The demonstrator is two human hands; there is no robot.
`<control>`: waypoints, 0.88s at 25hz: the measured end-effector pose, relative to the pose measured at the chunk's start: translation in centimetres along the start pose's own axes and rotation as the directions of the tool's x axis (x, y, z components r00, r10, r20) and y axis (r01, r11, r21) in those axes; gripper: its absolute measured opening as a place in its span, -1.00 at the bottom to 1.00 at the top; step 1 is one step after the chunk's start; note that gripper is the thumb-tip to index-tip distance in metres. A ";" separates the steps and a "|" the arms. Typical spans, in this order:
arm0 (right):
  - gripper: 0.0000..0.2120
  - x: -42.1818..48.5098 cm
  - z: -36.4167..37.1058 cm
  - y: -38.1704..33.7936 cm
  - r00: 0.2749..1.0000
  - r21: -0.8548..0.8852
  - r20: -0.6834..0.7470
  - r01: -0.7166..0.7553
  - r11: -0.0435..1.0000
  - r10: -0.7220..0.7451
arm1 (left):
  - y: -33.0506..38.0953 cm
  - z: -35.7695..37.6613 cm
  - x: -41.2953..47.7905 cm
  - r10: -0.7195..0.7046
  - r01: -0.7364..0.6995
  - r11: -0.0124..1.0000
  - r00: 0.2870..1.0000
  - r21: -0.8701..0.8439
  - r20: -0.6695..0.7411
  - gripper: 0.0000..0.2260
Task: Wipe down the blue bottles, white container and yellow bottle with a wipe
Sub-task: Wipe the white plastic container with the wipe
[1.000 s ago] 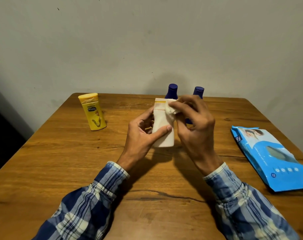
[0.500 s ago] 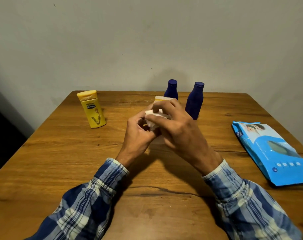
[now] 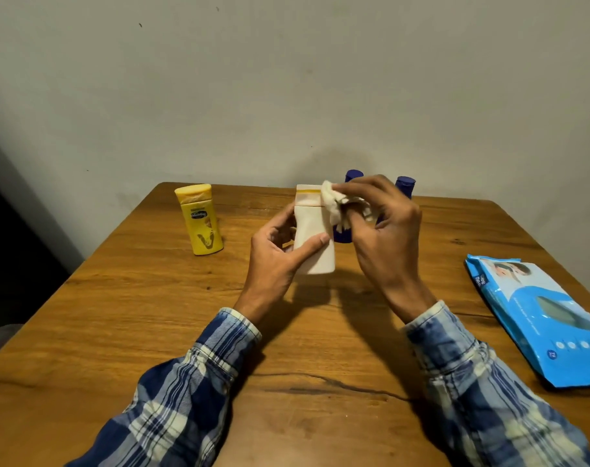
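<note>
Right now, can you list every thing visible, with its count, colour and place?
white container: 1, white with yellow band, table centre, in left hand
wipe: 1, white, crumpled, against the container's top
yellow bottle: 1, yellow, standing rear left
blue bottles: 2, dark blue, behind container, partly hidden
wipes pack: 1, light blue, lying at right edge
table: 1, brown wood, under everything
wall: 1, grey, behind table
sleeves: 2, blue-white plaid, near edge
left hand: 1, grips the container
right hand: 1, pinches the wipe

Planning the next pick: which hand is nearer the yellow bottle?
Left. The left hand, gripping the white container, sits right of the yellow bottle; the right hand, holding the wipe, is farther right.
</note>
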State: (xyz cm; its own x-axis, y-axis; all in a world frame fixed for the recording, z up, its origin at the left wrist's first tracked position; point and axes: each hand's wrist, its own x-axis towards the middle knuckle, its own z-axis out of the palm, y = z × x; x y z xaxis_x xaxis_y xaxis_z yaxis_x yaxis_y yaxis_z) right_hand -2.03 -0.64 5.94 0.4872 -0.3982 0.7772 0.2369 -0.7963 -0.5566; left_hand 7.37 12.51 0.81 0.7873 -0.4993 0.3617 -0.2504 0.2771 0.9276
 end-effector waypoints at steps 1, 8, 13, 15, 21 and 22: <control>-0.74 0.2 0.5 -0.2 1.000 -0.005 0.028 0.015 1.000 -0.015 | -0.1 -0.2 0.2 0.008 -0.009 1.000 1.000 -0.015 -0.011 -0.39; -0.78 2.3 1.3 -1.2 0.991 0.014 0.095 0.094 0.995 -0.095 | 0.3 -1.1 1.2 0.023 -0.028 0.993 0.999 -0.111 -0.043 -0.43; -0.76 1.6 2.8 -2.0 0.930 0.026 0.305 0.206 0.978 -0.204 | 0.8 -1.8 1.7 0.005 -0.016 0.969 0.999 -0.246 -0.045 -0.58; -0.77 1.8 2.9 -1.8 0.963 0.025 0.211 0.165 0.986 -0.166 | 0.9 -1.6 1.6 -0.029 0.029 0.952 1.000 -0.304 0.003 -0.52; -0.73 -0.6 3.3 -2.1 0.910 0.073 0.373 0.168 0.983 -0.183 | 1.5 -1.1 1.1 -0.208 0.196 0.770 0.977 -0.607 0.053 -0.56; -0.73 -0.4 3.2 -2.0 0.911 0.085 0.370 0.164 0.983 -0.184 | 1.6 -1.0 1.0 -0.202 0.205 0.768 0.977 -0.606 0.075 -0.58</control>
State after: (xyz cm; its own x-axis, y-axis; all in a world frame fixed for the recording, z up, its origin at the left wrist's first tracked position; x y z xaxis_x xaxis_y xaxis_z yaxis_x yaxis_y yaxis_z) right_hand -0.04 2.56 5.76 0.7111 -0.0473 0.7015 0.3845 -0.8091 -0.4444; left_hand 8.32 13.28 2.60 0.7770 -0.6052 0.1731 0.3107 0.6079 0.7307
